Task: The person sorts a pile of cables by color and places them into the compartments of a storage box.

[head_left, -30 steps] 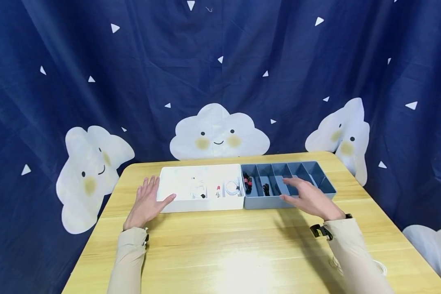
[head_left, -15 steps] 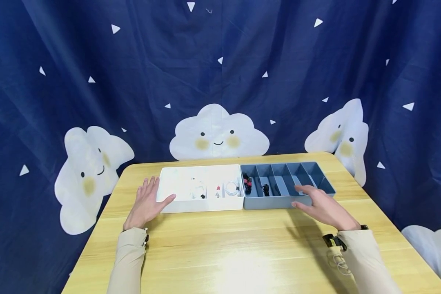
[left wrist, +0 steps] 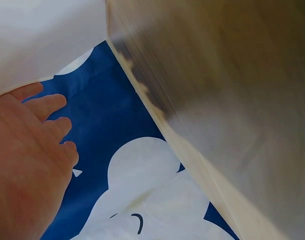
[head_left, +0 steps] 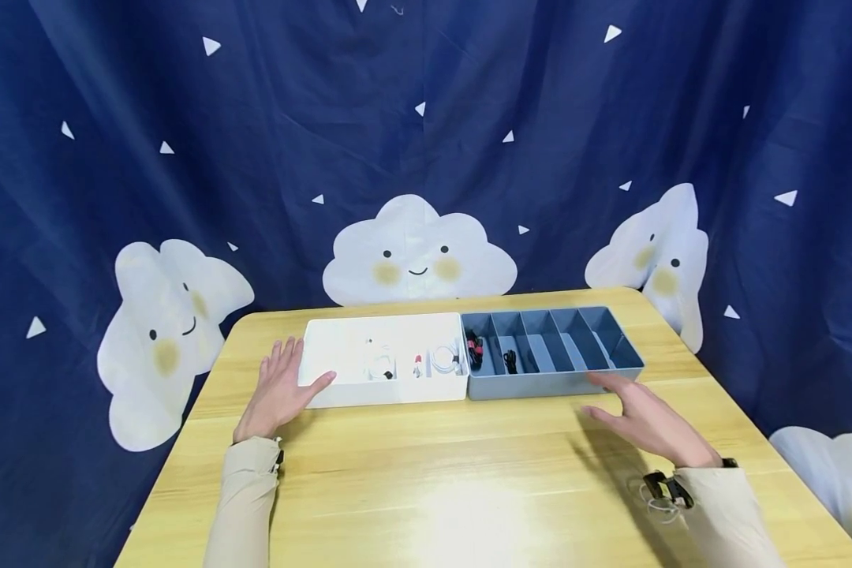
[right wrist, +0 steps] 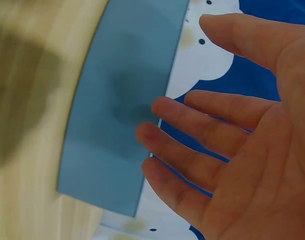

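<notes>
My left hand [head_left: 277, 390] lies at the left end of a white storage box [head_left: 383, 395], thumb along its front wall and fingers spread. In the left wrist view the fingertips [left wrist: 55, 105] reach past the box's edge. My right hand [head_left: 649, 418], fingers apart and holding nothing, hovers by the front right part of a blue-grey divided box [head_left: 525, 386]. The right wrist view shows this palm beside the box's wall [right wrist: 122, 100]. In the white box lie white cables [head_left: 442, 360]; in the blue-grey one, a black-and-red cable bundle [head_left: 475, 349] and a black coiled cable [head_left: 510, 361].
Both boxes stand end to end towards the back of a wooden table [head_left: 397, 457]. A loose white cable [head_left: 660, 505] lies on the table, partly hidden behind my right wrist. A dark blue curtain [head_left: 291, 118] with white clouds hangs behind the table.
My right hand has drawn back from over the blue-grey box, moving right and towards me. The left hand has stayed in place. The head view has shifted slightly.
</notes>
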`<state>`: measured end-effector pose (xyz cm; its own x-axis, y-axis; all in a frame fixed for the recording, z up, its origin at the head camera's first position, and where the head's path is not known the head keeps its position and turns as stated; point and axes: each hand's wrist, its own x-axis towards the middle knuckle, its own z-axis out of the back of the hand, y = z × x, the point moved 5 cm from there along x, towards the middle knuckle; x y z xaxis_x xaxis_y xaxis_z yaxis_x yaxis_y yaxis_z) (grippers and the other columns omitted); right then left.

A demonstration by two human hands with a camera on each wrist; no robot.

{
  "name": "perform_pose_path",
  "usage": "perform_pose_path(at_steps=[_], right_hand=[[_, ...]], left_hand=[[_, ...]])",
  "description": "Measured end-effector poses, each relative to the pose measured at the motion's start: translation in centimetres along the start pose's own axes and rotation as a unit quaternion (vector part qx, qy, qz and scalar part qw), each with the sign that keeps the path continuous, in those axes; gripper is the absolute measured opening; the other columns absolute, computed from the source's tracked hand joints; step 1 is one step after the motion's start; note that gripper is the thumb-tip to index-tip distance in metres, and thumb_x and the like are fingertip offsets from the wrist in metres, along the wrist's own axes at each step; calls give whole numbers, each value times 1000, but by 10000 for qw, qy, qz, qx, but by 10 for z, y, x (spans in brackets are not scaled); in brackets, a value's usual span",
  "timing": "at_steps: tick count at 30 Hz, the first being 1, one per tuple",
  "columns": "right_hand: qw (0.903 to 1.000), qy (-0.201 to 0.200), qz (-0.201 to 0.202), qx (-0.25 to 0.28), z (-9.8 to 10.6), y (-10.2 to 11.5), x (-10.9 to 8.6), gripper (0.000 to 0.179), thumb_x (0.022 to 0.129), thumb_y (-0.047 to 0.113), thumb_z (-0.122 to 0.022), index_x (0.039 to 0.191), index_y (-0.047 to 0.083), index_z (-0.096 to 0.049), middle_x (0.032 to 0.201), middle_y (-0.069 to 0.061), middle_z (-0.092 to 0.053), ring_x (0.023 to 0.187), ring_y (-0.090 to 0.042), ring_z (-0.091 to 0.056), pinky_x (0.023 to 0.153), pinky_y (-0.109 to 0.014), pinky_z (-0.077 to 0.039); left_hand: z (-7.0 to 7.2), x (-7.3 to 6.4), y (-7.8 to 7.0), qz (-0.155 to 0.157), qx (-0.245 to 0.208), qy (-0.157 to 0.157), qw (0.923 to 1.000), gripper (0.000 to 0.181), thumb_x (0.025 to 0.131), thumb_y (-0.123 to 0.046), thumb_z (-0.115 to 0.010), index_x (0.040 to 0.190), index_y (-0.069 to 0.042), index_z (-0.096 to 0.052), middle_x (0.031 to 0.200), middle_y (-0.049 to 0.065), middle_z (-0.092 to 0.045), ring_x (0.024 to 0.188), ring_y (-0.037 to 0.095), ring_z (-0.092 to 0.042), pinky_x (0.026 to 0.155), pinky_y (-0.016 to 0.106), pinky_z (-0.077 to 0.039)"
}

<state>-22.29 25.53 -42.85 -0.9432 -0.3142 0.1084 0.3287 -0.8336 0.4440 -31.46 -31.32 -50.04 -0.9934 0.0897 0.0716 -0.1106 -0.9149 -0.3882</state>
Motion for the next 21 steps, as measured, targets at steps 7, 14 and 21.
perform_pose_path(at_steps=[7, 14, 21], right_hand=[[9998, 30, -189, 96, -9, -12, -18, 59, 99, 36, -70, 139, -6, -58, 135, -26, -66, 120, -46, -64, 97, -62, -54], [9991, 119, -394, 64, -14, -20, -31, 59, 97, 35, -72, 137, -7, -60, 135, -26, -66, 119, -45, -65, 96, -60, -55], [9980, 218, -583, 90, -17, -29, -45, 62, 96, 32, -74, 138, -10, -57, 134, -31, -65, 118, -49, -65, 93, -62, -55]], left_hand=[[2, 0, -1, -2, -9, -34, 10000, 117, 91, -82, -47, 165, 0, -9, 173, 27, -8, 161, 47, 4, 127, 69, -2], [2, -2, -1, 21, -54, -47, 10000, 117, 91, -82, -48, 165, 1, -11, 172, 28, -8, 161, 48, 3, 127, 70, -1], [3, -2, -2, 8, -54, -63, 10000, 116, 91, -82, -47, 165, 0, -11, 172, 27, -9, 161, 48, 1, 127, 70, -2]])
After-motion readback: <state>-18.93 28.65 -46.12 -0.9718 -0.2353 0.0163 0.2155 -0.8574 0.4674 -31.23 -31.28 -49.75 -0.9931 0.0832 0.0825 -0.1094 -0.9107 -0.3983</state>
